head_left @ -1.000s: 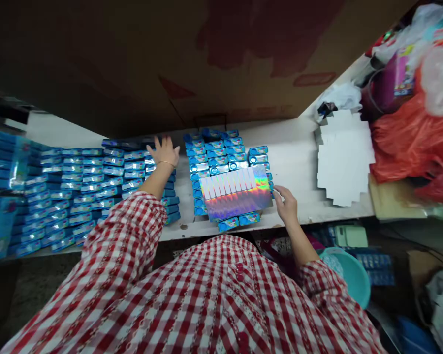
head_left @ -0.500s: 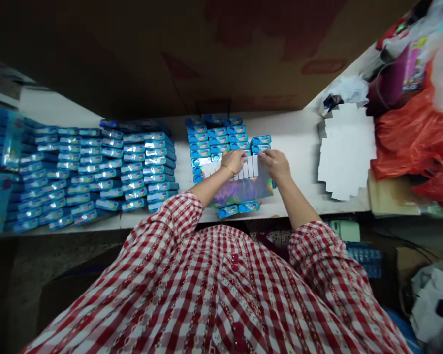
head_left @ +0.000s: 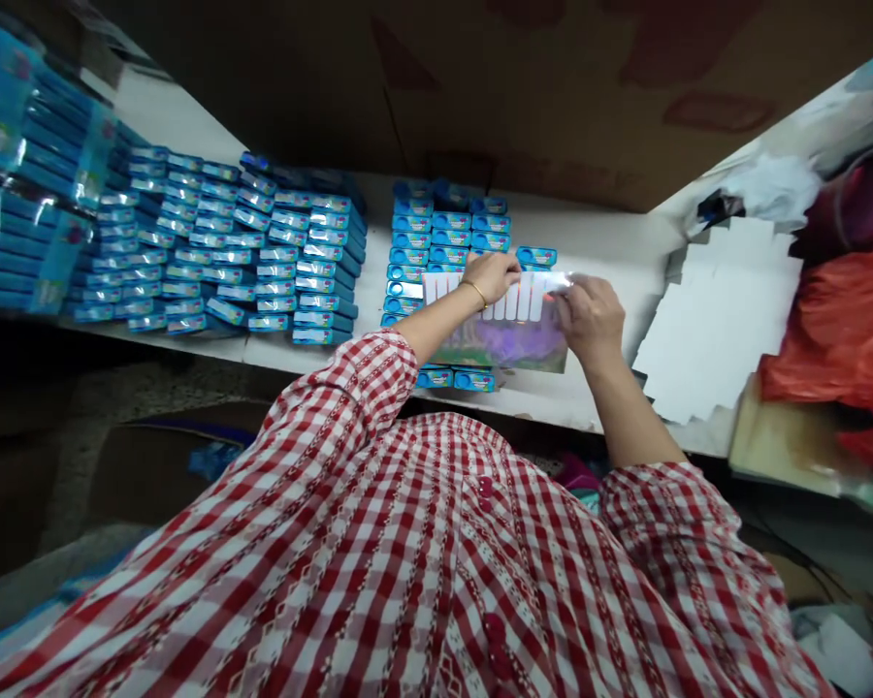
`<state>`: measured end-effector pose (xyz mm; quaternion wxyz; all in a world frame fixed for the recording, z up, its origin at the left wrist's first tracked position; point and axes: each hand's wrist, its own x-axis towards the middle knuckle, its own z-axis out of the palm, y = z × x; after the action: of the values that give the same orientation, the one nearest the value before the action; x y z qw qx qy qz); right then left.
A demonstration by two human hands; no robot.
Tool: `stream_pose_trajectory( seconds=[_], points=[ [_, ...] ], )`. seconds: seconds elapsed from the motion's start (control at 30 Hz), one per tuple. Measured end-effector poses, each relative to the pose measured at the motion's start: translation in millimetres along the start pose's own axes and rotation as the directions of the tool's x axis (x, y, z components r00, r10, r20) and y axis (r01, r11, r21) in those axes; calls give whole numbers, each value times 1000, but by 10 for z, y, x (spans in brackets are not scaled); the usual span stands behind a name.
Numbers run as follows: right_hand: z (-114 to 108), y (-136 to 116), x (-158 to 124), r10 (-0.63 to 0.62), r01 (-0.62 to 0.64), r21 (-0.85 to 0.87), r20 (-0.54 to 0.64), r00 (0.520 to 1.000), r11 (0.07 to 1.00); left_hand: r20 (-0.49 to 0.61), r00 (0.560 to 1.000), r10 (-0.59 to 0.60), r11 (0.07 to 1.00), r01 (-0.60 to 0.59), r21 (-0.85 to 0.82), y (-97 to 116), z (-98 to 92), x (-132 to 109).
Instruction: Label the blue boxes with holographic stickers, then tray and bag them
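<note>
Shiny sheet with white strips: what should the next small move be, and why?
Perhaps ease one white strip off the shiny sheet: the left hand is over the strips' upper ends, the right hand at the sheet's upper right corner.

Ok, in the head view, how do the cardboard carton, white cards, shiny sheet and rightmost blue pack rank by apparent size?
Largest to smallest:
1. cardboard carton, though cut off by the frame
2. white cards
3. shiny sheet, partly covered by the left hand
4. rightmost blue pack
</note>
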<state>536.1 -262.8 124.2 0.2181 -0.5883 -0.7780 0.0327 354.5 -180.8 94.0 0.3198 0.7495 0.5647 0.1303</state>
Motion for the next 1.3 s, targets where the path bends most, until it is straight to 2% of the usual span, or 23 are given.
stream_pose_trajectory(
  seconds=[0.13,0.23,0.3,0.33,0.4,0.47,0.53,0.63,0.7,0.77,0.83,0.9,1.03,1.13,1.23,1.3],
  points=[
    [-515,-380,-196,88,-73,301,-36,995,951,-102,995,-23,1000,24,12,5,104,21],
    [-665,-710,-315,212,-203,588,55,976,783,-149,989,-21,983,-7,-182,-56,50,-130],
    [-557,-917,-345,307,-322,746,164,937,584,-86,995,-48,902,6,-432,-161,-54,-409],
    [-452,-1017,-348,355,-385,796,229,906,467,-21,997,-71,820,46,-570,-238,-117,-602],
    [-184,-1217,-346,432,-494,835,363,825,241,145,987,-69,601,157,-784,-433,-238,-1057],
    [104,-1422,-355,477,-570,820,480,736,53,220,972,-86,399,236,-886,-653,-327,-1519],
    [363,-1635,-384,496,-619,781,570,655,-82,249,955,-160,269,284,-920,-863,-368,-1895],
    [651,-1956,-452,509,-676,715,656,558,-180,241,891,-385,144,316,-938,-1125,-374,-2200],
    [767,-2155,-495,495,-698,687,687,531,-204,230,834,-502,98,319,-943,-1269,-377,-2266],
    [832,-2328,-528,466,-699,681,702,538,-218,229,803,-551,61,312,-948,-1389,-393,-2283],
    [874,-2460,-552,466,-681,694,695,548,-234,240,802,-547,23,301,-953,-1484,-412,-2295],
    [923,-2543,-572,510,-656,710,676,532,-257,252,818,-517,16,303,-953,-1554,-414,-2309],
    [1114,-2580,-615,610,-639,726,633,477,-254,205,823,-530,123,313,-942,-1662,-350,-2292],
    [1322,-2550,-620,724,-640,761,500,475,-105,157,816,-556,170,297,-940,-1755,-280,-2194],
    [1527,-2509,-570,777,-647,743,304,552,169,88,807,-584,247,280,-928,-1864,-213,-2055],
    [1639,-2481,-518,766,-663,660,204,610,352,7,800,-600,328,254,-910,-1936,-164,-1976]
  ],
)
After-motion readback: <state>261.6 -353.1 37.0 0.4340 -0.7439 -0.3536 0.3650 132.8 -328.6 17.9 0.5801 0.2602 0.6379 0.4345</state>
